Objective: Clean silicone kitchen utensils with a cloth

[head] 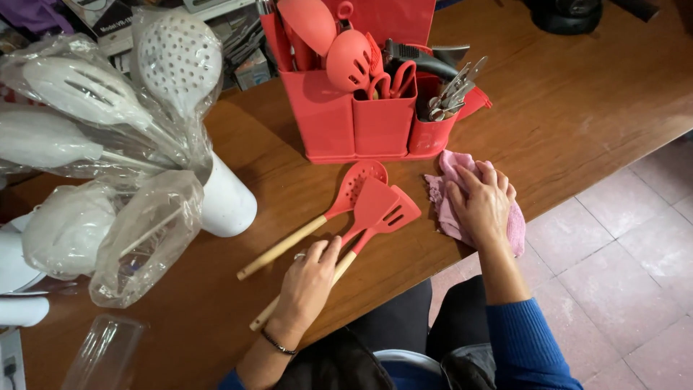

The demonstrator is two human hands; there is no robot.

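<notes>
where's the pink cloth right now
In the head view the pink cloth lies on the wooden table near its front edge, under the right hand, just in front of the red utensil holder.

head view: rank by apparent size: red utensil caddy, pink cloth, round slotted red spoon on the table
1. Red utensil caddy: clearly largest.
2 and 3. Slotted red spoon and pink cloth: unsure. The spoon is longer but thin; the cloth is partly covered by the right hand.
</notes>
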